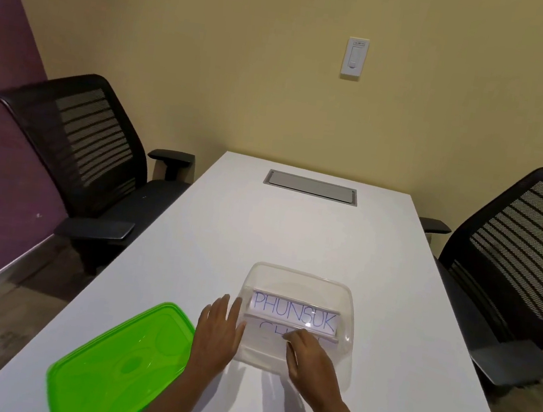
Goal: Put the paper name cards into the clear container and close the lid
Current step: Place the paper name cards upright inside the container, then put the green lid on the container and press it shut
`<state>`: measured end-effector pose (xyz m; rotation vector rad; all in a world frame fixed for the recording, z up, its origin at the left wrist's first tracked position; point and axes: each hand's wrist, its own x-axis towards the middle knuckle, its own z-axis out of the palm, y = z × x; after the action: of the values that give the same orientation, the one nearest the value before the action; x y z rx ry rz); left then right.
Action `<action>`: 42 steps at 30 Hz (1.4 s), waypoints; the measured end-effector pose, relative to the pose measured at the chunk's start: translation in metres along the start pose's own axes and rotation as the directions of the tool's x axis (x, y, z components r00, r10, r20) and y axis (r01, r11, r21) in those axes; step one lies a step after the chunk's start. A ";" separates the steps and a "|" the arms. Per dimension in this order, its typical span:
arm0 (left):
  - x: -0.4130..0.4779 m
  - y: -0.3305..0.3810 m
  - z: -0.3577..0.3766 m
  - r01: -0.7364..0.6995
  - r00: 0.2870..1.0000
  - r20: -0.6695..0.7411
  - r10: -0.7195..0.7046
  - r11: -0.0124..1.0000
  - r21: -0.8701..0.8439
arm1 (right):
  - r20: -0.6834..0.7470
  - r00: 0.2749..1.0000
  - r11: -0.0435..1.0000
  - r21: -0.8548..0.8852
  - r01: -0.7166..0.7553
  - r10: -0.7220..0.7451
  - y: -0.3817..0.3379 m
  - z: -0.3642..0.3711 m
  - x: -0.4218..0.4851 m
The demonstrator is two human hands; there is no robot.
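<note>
Our right hand (308, 359) reaches down into the clear plastic container (302, 274), its fingers curled over the top fold of the nearer white paper name card (267, 330) and gripping it. That card shows only the tops of blue letters, and the hand hides the rest. Just behind it, inside the same container, the far white paper name card (294, 312) stands tilted back with PHUNSUK written in blue; the two cards lie close, though we cannot tell whether they touch.

Our left hand (217, 333) is open, with straight fingers laid flat against the outside of the container's left wall. The container stands uncovered on the white rectangular table (294, 229), near the edge closest to us and roughly midway between the long sides, with bare tabletop showing on its right and beyond it.

To the left of our left wrist lies the translucent green plastic lid (118, 365), flat on the table, apart from the container, its outer corner close to the table's left edge.

Further out, a grey rectangular cable hatch (310, 186) is set into the far end of the tabletop. A black mesh office chair (91, 147) stands off the left side and a second black mesh chair (525, 260) off the right. A white wall switch (354, 57) sits on the beige wall behind.
</note>
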<state>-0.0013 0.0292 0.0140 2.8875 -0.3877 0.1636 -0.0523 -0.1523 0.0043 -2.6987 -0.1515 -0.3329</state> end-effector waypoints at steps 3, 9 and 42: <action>-0.009 -0.010 0.000 0.066 0.996 0.059 -0.067 0.998 0.007 | 0.024 0.997 0.998 0.005 0.066 -0.066 -0.012 0.002 0.000; -0.031 -0.042 0.008 0.175 0.968 0.170 -0.184 0.982 0.065 | 0.044 0.953 0.953 -0.027 0.302 -0.301 -0.043 0.010 0.001; -0.101 -0.152 -0.006 0.900 0.320 0.205 -0.925 0.229 -0.371 | 0.749 0.587 0.404 0.457 -0.793 0.305 -0.119 0.092 0.050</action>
<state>-0.0575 0.1988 -0.0254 2.1438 1.2009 -0.0558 -0.0031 -0.0034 -0.0183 -1.6917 0.4304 0.6568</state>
